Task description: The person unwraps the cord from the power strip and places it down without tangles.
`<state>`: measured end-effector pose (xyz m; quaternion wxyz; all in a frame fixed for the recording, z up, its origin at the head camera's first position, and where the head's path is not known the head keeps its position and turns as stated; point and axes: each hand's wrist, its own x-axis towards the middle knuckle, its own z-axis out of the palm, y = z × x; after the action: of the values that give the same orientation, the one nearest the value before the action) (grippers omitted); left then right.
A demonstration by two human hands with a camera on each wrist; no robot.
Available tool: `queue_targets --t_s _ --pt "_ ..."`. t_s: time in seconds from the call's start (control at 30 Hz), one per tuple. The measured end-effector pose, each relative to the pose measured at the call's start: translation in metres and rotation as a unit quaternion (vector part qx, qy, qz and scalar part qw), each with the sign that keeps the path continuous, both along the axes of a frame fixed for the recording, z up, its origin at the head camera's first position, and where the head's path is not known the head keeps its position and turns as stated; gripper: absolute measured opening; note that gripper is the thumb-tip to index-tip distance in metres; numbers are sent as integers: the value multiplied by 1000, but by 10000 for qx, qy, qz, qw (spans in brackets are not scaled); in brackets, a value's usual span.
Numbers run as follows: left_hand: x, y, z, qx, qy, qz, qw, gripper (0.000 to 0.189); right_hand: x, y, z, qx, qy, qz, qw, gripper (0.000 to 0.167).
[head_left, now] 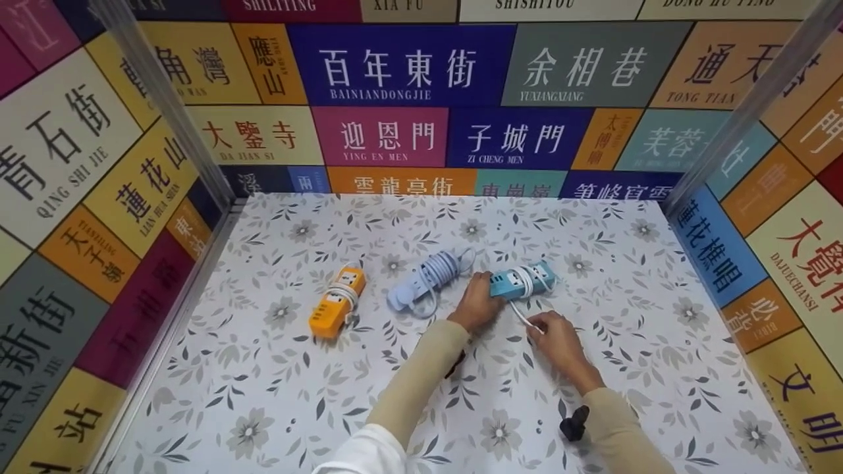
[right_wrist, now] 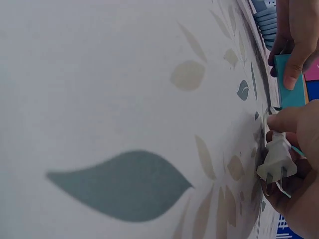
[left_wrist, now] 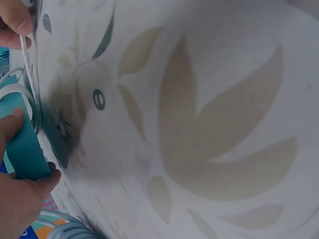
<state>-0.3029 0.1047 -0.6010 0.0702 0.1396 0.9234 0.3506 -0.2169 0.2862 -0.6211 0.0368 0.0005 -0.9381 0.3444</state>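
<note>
My left hand (head_left: pixel 478 304) grips the left end of a teal power strip (head_left: pixel 502 284), its thumb lying on the casing in the left wrist view. White cord (head_left: pixel 525 275) is wound around the strip's middle. To the right and nearer to me, my right hand (head_left: pixel 560 342) pinches the plug end of that cord. A white two-pin plug (right_wrist: pixel 277 160) shows between its fingers in the right wrist view, prongs bare. From the strip a short length of cord runs to this hand.
Left of my hands lies a pale blue power strip (head_left: pixel 417 284) wound in its own cord. Further left is an orange power strip (head_left: pixel 327 319) with white cord around it. Sign-printed panels (head_left: pixel 408 66) enclose the floral-patterned tabletop (head_left: pixel 296 395) at the back and sides.
</note>
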Motion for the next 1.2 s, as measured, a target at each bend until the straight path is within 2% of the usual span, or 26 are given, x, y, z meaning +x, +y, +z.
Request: queue_targets --t_s 0.1,0.23,0.33,0.5,0.7,0.93,1.07,1.2 --pt "3 -2 3 170 76 -42 9998 58 3 -3 1 -166 -12 -92 9998 16" --pt "1 -4 11 623 192 77 9978 56 6 -7 6 -621 28 -266 9977 18" --pt "-2 -6 17 1015 239 195 9944 56 7 -10 11 -968 159 -345 9946 18" --pt "-3 -13 26 1500 344 303 9876 53 8 -16 17 -1235 300 -265 9915 20" --pt "-2 -27 37 1681 250 333 9849 56 11 -21 21 -1413 241 -196 9895 25" --pt "1 -44 52 1804 275 464 9821 58 14 -25 29 -2112 -45 -89 9774 26" --pt "5 -52 60 1845 282 517 9811 58 15 -27 31 -2269 -85 -137 9738 24" --pt "9 -61 68 1797 330 438 9822 57 15 -26 31 -2375 -173 -148 9711 23"
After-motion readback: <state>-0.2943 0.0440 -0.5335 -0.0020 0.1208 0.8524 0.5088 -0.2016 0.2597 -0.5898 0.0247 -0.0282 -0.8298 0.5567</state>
